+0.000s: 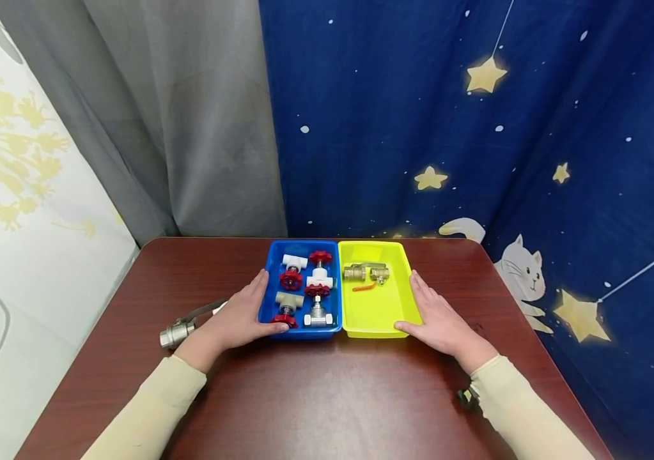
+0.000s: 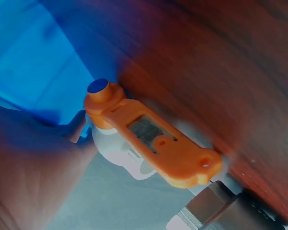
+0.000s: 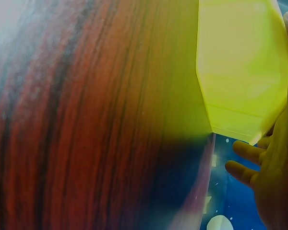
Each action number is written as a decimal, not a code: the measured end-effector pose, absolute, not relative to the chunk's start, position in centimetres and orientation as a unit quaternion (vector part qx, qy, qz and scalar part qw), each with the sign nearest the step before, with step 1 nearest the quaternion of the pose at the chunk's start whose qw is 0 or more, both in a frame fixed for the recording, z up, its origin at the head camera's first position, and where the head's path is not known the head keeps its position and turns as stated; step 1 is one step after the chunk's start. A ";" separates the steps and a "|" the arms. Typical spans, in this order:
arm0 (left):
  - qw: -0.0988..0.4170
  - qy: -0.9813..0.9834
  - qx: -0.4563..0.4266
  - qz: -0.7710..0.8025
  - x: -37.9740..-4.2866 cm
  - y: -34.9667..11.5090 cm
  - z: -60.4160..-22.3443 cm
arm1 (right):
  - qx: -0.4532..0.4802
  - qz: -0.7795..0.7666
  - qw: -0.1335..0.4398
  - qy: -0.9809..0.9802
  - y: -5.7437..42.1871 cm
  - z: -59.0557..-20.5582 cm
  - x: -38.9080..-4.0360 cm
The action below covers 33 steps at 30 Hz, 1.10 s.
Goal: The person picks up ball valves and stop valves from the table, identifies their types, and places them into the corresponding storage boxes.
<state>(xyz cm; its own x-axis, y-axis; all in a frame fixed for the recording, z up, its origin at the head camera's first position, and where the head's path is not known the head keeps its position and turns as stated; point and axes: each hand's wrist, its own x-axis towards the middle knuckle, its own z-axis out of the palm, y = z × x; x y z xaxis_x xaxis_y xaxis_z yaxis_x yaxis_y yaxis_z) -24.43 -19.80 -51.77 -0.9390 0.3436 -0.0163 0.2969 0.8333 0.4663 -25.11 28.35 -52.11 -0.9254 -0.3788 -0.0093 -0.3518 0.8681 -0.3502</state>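
My left hand (image 1: pixel 240 316) lies along the left side of a blue tray (image 1: pixel 263 300), fingers straight and thumb over its near corner. The tray holds several valves with red handwheels, among them a white one (image 1: pixel 319 276) and a metal one (image 1: pixel 318 313). Against its right side sits a yellow tray (image 1: pixel 373 319) with a brass valve (image 1: pixel 354 273) and another with an orange lever (image 1: pixel 364 287). My right hand (image 1: pixel 438 319) flanks that tray's right side, fingers extended, thumb at the near rim. Fingers (image 3: pixel 247 153) spread beside the tray in the right wrist view.
Left of my left hand lies a metal ball valve (image 1: pixel 176 333) with a dark lever. Next to it, partly hidden by the hand, is a white valve with an orange handle (image 2: pixel 158 143). Curtains hang behind the brown table (image 1: pixel 338 396).
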 end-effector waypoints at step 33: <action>0.062 0.967 0.110 0.221 -22.2 -33.9 -48.2 | -0.184 -0.177 0.039 0.966 28.3 -52.1 -25.1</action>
